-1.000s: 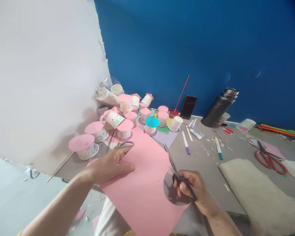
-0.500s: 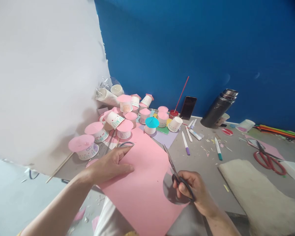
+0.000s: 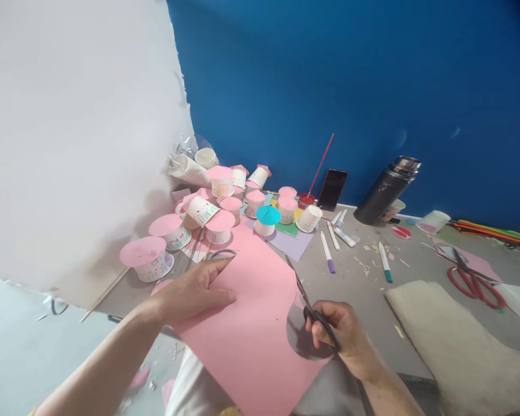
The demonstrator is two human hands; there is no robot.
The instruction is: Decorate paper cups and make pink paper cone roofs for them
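Note:
My left hand [image 3: 188,294] lies at the left side of a large pink paper sheet [image 3: 251,323], thumb on top, holding it; some of its fingers are hidden. In my right hand [image 3: 340,332] are scissors with black handles [image 3: 302,289], gripped through the loops. Their blades point away from me along the sheet's right edge and look nearly together. A rounded bite is cut out of that edge beside my right hand. Beyond the sheet stand decorated paper cups with pink paper discs [image 3: 144,252], and one with a blue disc [image 3: 267,216].
Several markers [image 3: 327,252] lie right of the cups, among paper scraps. Further right are a dark flask [image 3: 383,193], red-handled scissors [image 3: 474,286] and a beige cloth [image 3: 455,341]. A phone [image 3: 333,189] leans on the blue wall. Stacked cups [image 3: 190,171] lie at the back left.
The scissors' blades have come closer together, and the handle loops have drawn in slightly. My left hand and the pink sheet have hardly moved.

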